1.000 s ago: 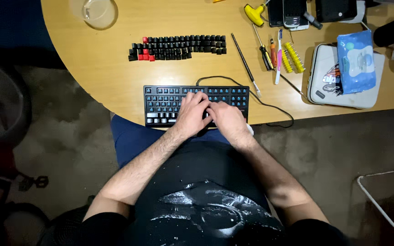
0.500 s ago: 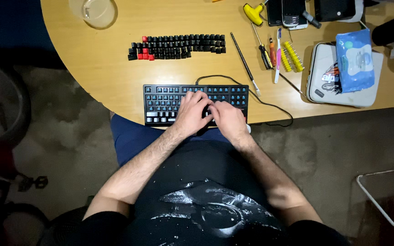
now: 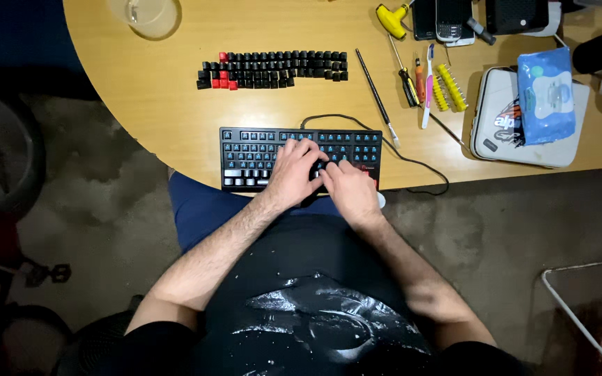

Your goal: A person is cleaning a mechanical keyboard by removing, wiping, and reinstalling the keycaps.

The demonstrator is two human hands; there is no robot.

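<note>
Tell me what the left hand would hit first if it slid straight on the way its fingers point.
Probably the black cable just beyond the keyboard, though the left hand angles slightly, so the thin brush farther on is possible too.

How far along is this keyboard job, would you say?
Many keycaps already lie in neat rows on the table, black with a few red. In hand: the left hand and right hand both rest on the black keyboard near its middle. Most of its keys look bare, so much seems left. The screwdrivers lie untouched.
</note>
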